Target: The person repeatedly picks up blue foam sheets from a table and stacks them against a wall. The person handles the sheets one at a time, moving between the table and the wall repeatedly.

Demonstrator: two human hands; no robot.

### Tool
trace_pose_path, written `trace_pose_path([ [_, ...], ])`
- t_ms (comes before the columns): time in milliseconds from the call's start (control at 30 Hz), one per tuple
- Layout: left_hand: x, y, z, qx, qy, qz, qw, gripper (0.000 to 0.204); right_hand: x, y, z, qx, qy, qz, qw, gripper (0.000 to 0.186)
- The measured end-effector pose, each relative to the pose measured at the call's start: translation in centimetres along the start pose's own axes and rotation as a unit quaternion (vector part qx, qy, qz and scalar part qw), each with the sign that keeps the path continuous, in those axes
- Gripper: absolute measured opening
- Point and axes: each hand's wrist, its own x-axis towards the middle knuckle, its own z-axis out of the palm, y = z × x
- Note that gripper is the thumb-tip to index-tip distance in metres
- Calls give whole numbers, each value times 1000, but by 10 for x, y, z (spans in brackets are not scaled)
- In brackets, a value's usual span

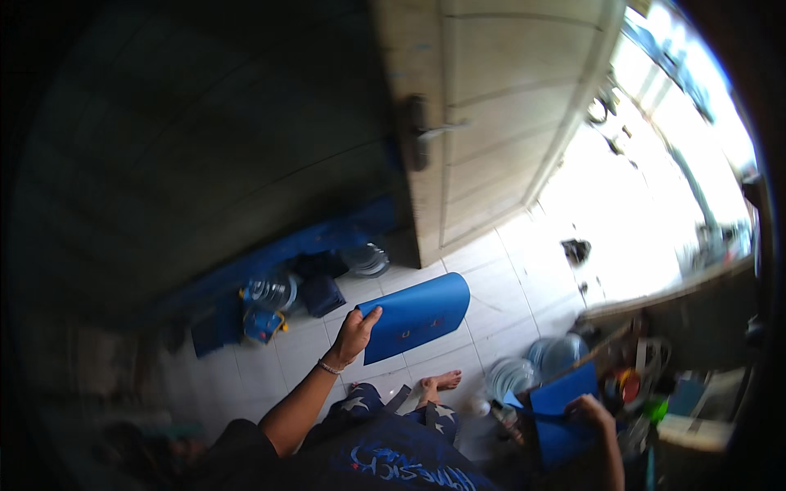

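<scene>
A flexible blue sheet (419, 315), curved at its far end and with small marks on it, hangs in front of me over the tiles. My left hand (357, 334) is closed on its near left corner, the thumb on top. At the lower right, my right hand (591, 412) has its fingers bent over another blue sheet or folded panel (562, 442). This one looks creased across the middle, and its lower part falls into shadow. Where the right fingertips meet it is blurred.
A pale door (508, 106) with a dark handle plate (417, 131) stands open onto a bright outdoor area. Large clear water bottles (366, 259) lie along the dark wall, beside a blue bucket-like container (262, 324). More water bottles (512, 378) and cluttered household items crowd the right.
</scene>
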Motion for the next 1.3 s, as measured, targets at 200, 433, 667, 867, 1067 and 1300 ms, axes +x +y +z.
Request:
trace_pose_path([
  [200,-100,-5,-170,-3,182,37,983,39,95,-199,48,-283,39,-134,949,20],
  [433,-263,-34,-342,113,452,19,885,43,273,-413,189,-434,81,-284,851,24],
  [667,-422,-84,-427,100,663,-79,738,43,358,-662,344,-483,146,-605,617,24],
  [867,-510,-115,-505,74,775,-132,614,33,378,-870,492,-303,104,-664,676,20],
  [1067,-563,-139,-573,52,819,-268,505,34,398,-1033,628,-199,-171,-614,745,17],
  [1300,-614,-165,-644,16,902,-258,346,35,414,-1189,798,-207,-258,-572,751,7],
])
